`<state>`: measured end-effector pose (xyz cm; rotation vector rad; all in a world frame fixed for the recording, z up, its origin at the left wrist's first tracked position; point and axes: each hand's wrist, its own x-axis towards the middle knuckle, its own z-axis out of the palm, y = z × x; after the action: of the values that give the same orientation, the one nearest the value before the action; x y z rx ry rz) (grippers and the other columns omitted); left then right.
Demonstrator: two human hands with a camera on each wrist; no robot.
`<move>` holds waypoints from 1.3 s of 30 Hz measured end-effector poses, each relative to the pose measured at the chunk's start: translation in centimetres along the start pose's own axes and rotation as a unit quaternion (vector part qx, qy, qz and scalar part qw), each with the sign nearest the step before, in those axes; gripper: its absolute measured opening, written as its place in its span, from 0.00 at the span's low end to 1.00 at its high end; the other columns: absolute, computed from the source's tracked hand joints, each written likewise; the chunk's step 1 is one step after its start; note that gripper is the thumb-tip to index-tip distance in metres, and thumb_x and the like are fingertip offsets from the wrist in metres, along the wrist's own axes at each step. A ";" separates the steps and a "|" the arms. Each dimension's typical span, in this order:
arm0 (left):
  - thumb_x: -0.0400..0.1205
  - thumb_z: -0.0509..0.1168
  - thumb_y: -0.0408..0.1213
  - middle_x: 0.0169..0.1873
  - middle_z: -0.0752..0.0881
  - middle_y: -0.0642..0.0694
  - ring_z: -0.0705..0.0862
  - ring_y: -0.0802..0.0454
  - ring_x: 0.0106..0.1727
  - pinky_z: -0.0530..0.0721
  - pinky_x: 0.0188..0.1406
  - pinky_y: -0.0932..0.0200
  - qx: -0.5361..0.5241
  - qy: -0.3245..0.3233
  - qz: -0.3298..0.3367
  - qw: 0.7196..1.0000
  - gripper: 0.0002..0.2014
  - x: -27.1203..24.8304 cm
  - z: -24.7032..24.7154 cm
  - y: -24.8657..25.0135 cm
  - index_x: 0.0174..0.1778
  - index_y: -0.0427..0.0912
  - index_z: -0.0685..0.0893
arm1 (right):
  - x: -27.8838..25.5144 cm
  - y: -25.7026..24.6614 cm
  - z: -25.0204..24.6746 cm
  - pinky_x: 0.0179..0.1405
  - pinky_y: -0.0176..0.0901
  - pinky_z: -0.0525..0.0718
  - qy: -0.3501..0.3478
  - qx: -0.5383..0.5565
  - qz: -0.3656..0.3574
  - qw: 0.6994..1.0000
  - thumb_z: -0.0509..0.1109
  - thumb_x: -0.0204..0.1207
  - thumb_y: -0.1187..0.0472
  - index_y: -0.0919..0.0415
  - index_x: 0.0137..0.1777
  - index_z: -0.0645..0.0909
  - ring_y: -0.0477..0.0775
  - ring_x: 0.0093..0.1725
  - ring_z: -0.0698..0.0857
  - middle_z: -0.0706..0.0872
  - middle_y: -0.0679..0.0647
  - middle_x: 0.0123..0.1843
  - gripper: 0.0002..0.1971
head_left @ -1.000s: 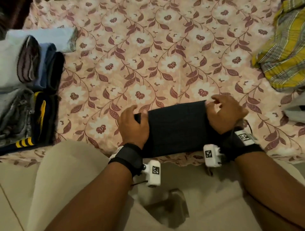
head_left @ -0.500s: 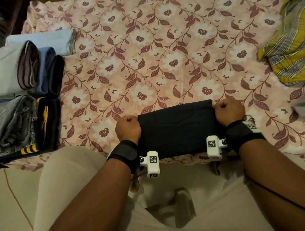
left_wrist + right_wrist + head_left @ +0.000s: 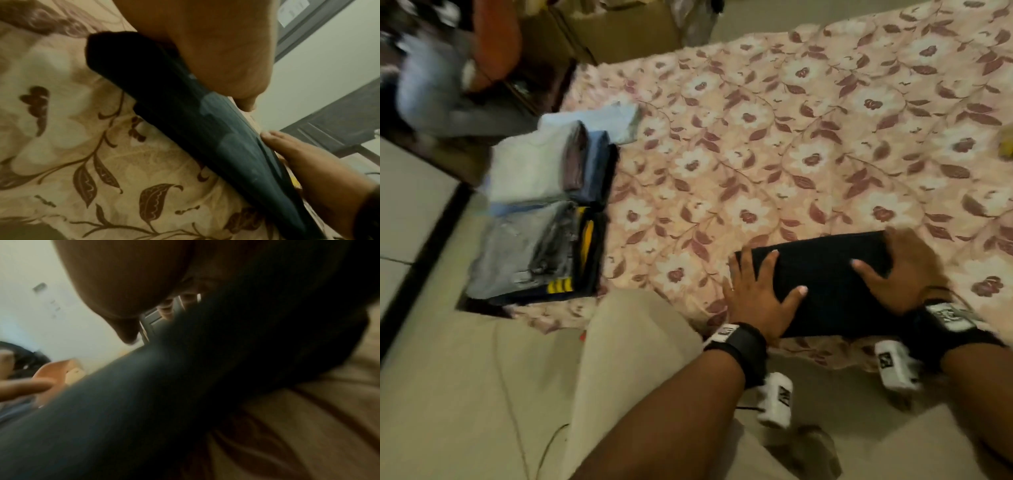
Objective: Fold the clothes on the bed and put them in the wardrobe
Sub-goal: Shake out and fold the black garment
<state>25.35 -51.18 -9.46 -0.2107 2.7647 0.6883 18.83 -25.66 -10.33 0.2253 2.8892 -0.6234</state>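
Note:
A dark folded garment [image 3: 825, 284] lies near the front edge of the floral bed sheet [image 3: 791, 137]. My left hand [image 3: 756, 284] lies flat on its left end, fingers spread and thumb on top. My right hand [image 3: 904, 270] covers the right end, thumb laid across the top and fingers curled over the far corner. From the left wrist, the garment [image 3: 185, 121] shows edge-on under my left palm [image 3: 216, 48], and my right hand [image 3: 308, 162] is farther along it. The right wrist view is blurred: dark cloth [image 3: 144, 402] runs under my right palm [image 3: 127, 280].
Several folded clothes [image 3: 544, 212] are stacked at the bed's left corner. Beyond that corner are a cardboard box [image 3: 619, 27], an orange object [image 3: 496, 37] and dark furniture. Tiled floor [image 3: 414, 192] lies to the left. A scrap of yellow cloth [image 3: 1005, 147] shows at the right edge.
My left hand has gone from a fist at the garment's left end to lying flat with spread fingers. The right thumb now lies on top. The head view has swung left.

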 end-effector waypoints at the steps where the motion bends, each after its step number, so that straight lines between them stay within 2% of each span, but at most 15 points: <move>1: 0.73 0.50 0.85 0.91 0.40 0.53 0.45 0.37 0.91 0.54 0.88 0.29 -0.051 0.012 -0.059 0.997 0.50 -0.4 -0.3 -0.4 0.89 0.66 0.50 | -0.1 0.4 -0.4 0.67 0.69 0.81 0.002 0.049 0.051 0.997 0.59 0.63 0.15 0.56 0.76 0.71 0.73 0.66 0.81 0.80 0.67 0.72 0.53; 4: 0.63 0.60 0.87 0.85 0.64 0.46 0.71 0.36 0.82 0.73 0.81 0.34 -0.209 0.011 -0.211 0.955 0.61 -0.7 -1.0 -1.6 0.87 0.53 0.61 | -0.9 1.7 -1.0 0.56 0.69 0.87 -0.076 0.113 0.145 0.980 0.57 0.34 0.05 0.64 0.63 0.83 0.74 0.51 0.87 0.88 0.72 0.55 0.70; 7: 0.76 0.76 0.62 0.67 0.87 0.43 0.86 0.40 0.66 0.84 0.70 0.43 -0.299 -0.054 -0.199 0.932 0.32 -0.5 -2.1 -2.5 0.71 0.47 0.84 | -0.8 5.2 1.5 0.54 0.68 0.88 -0.113 0.172 0.185 0.961 0.66 0.18 0.10 0.61 0.57 0.85 0.73 0.46 0.88 0.89 0.69 0.50 0.70; 9: 0.81 0.75 0.52 0.64 0.90 0.44 0.87 0.41 0.64 0.85 0.68 0.47 -0.336 -0.090 -0.188 0.918 0.23 -1.1 -2.4 -3.1 0.69 0.46 0.87 | -0.8 7.0 2.6 0.59 0.71 0.86 -0.121 0.221 0.200 0.947 0.76 0.27 0.16 0.59 0.63 0.84 0.72 0.50 0.88 0.89 0.67 0.55 0.64; 12: 0.84 0.73 0.42 0.64 0.88 0.47 0.85 0.45 0.65 0.82 0.64 0.52 -0.396 -0.075 -0.152 0.902 0.20 -2.5 -2.8 -3.3 0.72 0.45 0.83 | -3.9 5.0 1.1 0.60 0.73 0.84 -0.083 0.241 0.154 0.954 0.79 0.54 0.27 0.59 0.64 0.83 0.71 0.52 0.86 0.89 0.67 0.57 0.44; 14: 0.85 0.72 0.37 0.60 0.88 0.50 0.84 0.47 0.64 0.81 0.66 0.52 -0.442 -0.087 -0.130 0.883 0.19 -3.1 -2.9 -3.5 0.72 0.45 0.81 | -6.5 2.7 -0.2 0.58 0.73 0.85 -0.066 0.264 0.136 0.953 0.77 0.54 0.25 0.57 0.61 0.83 0.69 0.49 0.87 0.90 0.63 0.51 0.43; 16: 0.81 0.75 0.38 0.58 0.88 0.50 0.85 0.46 0.65 0.82 0.71 0.47 -0.481 -0.094 -0.130 0.862 0.21 -3.7 -3.0 -3.6 0.69 0.46 0.81 | -8.0 1.7 -1.1 0.57 0.73 0.85 -0.053 0.279 0.127 0.950 0.78 0.52 0.24 0.55 0.62 0.82 0.69 0.49 0.88 0.90 0.60 0.49 0.45; 18: 0.69 0.79 0.46 0.62 0.89 0.45 0.87 0.41 0.65 0.84 0.72 0.38 -0.502 -0.091 -0.157 0.846 0.31 -3.7 -2.2 -4.2 0.68 0.44 0.83 | -9.6 0.3 -2.7 0.60 0.72 0.84 -0.045 0.287 0.107 0.951 0.80 0.69 0.40 0.58 0.63 0.82 0.70 0.52 0.87 0.89 0.64 0.53 0.29; 20: 0.69 0.79 0.46 0.63 0.90 0.41 0.88 0.37 0.64 0.85 0.69 0.32 -0.540 -0.110 -0.182 0.814 0.31 -3.4 -1.2 -5.1 0.70 0.44 0.84 | -10.5 -0.9 -4.1 0.60 0.66 0.83 -0.033 0.288 0.095 0.952 0.77 0.78 0.52 0.62 0.65 0.80 0.70 0.55 0.85 0.87 0.64 0.54 0.21; 24: 0.87 0.69 0.34 0.60 0.92 0.38 0.89 0.37 0.59 0.88 0.61 0.38 -0.619 -0.122 -0.141 0.763 0.13 -6.9 -5.4 -3.1 0.67 0.43 0.86 | -11.4 -0.5 -5.0 0.62 0.66 0.81 -0.005 0.322 0.089 0.943 0.76 0.80 0.52 0.63 0.73 0.76 0.72 0.60 0.83 0.84 0.66 0.61 0.26; 28: 0.90 0.64 0.36 0.60 0.89 0.41 0.88 0.40 0.58 0.90 0.53 0.41 -0.660 -0.107 -0.147 0.729 0.17 -8.7 -6.8 -3.9 0.77 0.44 0.80 | -12.0 -1.4 -4.3 0.67 0.70 0.77 -0.016 0.346 0.082 0.935 0.75 0.80 0.55 0.63 0.73 0.76 0.67 0.58 0.80 0.83 0.66 0.61 0.24; 32: 0.86 0.71 0.40 0.65 0.90 0.38 0.88 0.37 0.65 0.87 0.67 0.35 -0.628 -0.026 -0.159 0.761 0.15 -10.3 -7.6 -6.5 0.69 0.47 0.84 | -12.2 -4.9 -3.7 0.58 0.61 0.77 -0.050 0.375 0.042 0.925 0.74 0.81 0.59 0.65 0.69 0.78 0.65 0.57 0.80 0.83 0.65 0.58 0.19; 35: 0.84 0.74 0.34 0.63 0.89 0.43 0.89 0.44 0.63 0.88 0.67 0.43 -0.617 0.060 -0.184 0.763 0.19 -11.2 -10.1 -7.6 0.69 0.49 0.80 | -12.5 -8.3 -3.6 0.63 0.66 0.80 -0.081 0.421 0.040 0.902 0.76 0.78 0.56 0.60 0.64 0.81 0.70 0.61 0.82 0.84 0.65 0.62 0.18; 37: 0.82 0.76 0.32 0.61 0.90 0.44 0.90 0.45 0.60 0.89 0.65 0.44 -0.621 0.096 -0.187 0.755 0.22 -11.9 -13.1 -9.1 0.70 0.50 0.79 | -12.3 -11.0 -2.7 0.68 0.69 0.79 -0.113 0.452 0.059 0.883 0.77 0.73 0.51 0.57 0.66 0.82 0.71 0.65 0.82 0.85 0.63 0.66 0.23; 39: 0.80 0.77 0.31 0.59 0.92 0.44 0.91 0.44 0.60 0.89 0.66 0.41 -0.603 0.116 -0.167 0.771 0.24 -12.6 -16.0 -10.3 0.71 0.49 0.80 | -12.7 -12.5 -2.0 0.71 0.72 0.78 -0.152 0.484 0.091 0.857 0.82 0.65 0.48 0.52 0.71 0.82 0.71 0.67 0.82 0.85 0.60 0.69 0.33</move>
<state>35.66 -66.90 3.44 -1.0383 1.8893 2.3002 28.57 -37.44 -1.06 0.4565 1.9785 -1.8196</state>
